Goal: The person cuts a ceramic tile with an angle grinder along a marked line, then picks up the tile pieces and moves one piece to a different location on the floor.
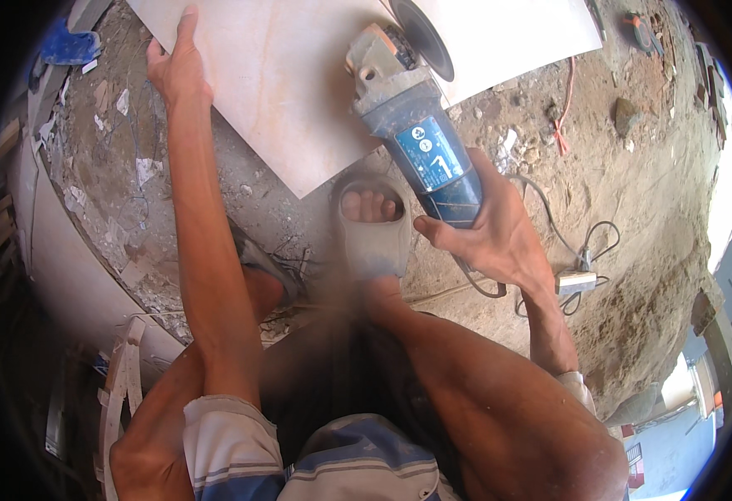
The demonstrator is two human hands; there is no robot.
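A pale, faintly veined tile point(274, 92) lies at the top, one corner pointing toward me. My left hand point(181, 73) grips its left edge, thumb on top and fingers at the side. In my right hand point(487, 225) is a blue angle grinder point(429, 154), held by the rear of its body. Its dark round disc point(423, 37) stands on edge over the slab. Right of the disc lies a whiter part of the slab point(516, 42); the grinder hides whether the two are joined. My sandalled foot point(372, 225) rests just below the slab's near edge.
Rubble and dust cover the ground. A cable with a pale connector block point(575, 282) lies right of my wrist. Further off are a reddish cord point(560, 134), pliers-like tool point(640, 32) and blue plastic item point(70, 46). A rough mound point(633, 334) rises at right.
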